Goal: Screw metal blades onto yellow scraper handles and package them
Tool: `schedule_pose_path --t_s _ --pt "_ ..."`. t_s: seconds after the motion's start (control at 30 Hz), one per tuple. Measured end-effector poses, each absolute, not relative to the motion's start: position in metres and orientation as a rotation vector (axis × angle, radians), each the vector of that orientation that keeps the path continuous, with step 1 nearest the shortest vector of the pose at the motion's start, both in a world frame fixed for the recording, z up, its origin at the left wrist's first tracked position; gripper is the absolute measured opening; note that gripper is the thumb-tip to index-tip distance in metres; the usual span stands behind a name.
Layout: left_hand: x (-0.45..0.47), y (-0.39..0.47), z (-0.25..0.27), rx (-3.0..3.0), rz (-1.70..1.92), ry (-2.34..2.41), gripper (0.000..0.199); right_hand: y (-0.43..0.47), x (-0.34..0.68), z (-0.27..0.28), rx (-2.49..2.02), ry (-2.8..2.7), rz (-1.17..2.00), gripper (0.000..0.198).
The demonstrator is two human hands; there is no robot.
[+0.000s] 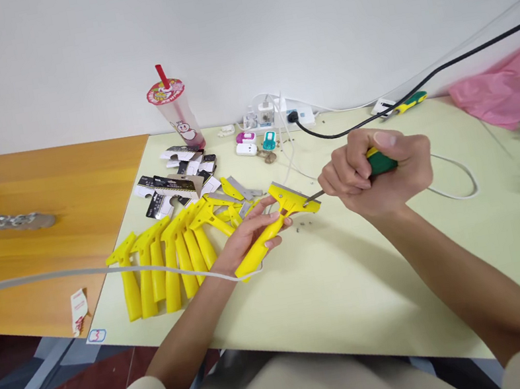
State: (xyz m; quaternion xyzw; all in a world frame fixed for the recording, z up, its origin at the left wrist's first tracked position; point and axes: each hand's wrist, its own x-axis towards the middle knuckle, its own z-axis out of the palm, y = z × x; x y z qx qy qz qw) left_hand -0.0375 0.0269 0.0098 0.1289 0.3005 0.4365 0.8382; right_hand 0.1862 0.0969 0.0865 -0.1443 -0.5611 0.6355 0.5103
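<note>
Plain off-white wall across the back, pale yellow-green tabletop running up to it. Orange wood-grain tabletop butts against its left edge; dark red floor tiles with thin light joints show below, lower left. Light's bright and diffuse, soft-edged shadow on the pale top.

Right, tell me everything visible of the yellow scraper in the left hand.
The yellow scraper looks plastic, with a long handle, a wide head and a greyish strip along the far edge. The left hand holds it aslant over the pale table, head farther away, handle pointing toward the person's left. The screwdriver in the right hand meets the head's right end.
</note>
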Motion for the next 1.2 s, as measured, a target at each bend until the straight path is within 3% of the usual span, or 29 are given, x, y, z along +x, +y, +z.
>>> schedule_pose_path --t_s 1.2 --pt "-0.0352 0.0278 0.0090 0.344 0.957 0.666 0.040 0.0930 0.1820 0.0810 -0.329 -1.396 1.540 0.049"
